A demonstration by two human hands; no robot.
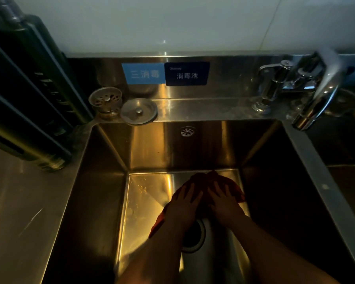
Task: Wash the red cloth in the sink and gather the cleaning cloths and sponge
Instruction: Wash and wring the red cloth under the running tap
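Left hand [183,203] and right hand [223,202] press flat, fingers spread, on the red cloth [203,181] in the sink [103,181]; the drain [194,236] lies just behind them, the faucet [316,95] far ahead-right.

Bare forearms, ringless hands (no sleeves)

Both hands [203,203] flat on red cloth [230,184], sink [103,181] bottom.

The red cloth [211,181] is spread on the floor of the sink [148,152], toward twelve o'clock of the drain opening [195,236]. Both hands are laid flat on it, the left hand [182,203] at nine o'clock of the right hand [223,203]. On the ledge behind the basin, a strainer basket [106,100] and a drain lid [138,111] are set at eleven o'clock, the faucet [307,87] at two o'clock.
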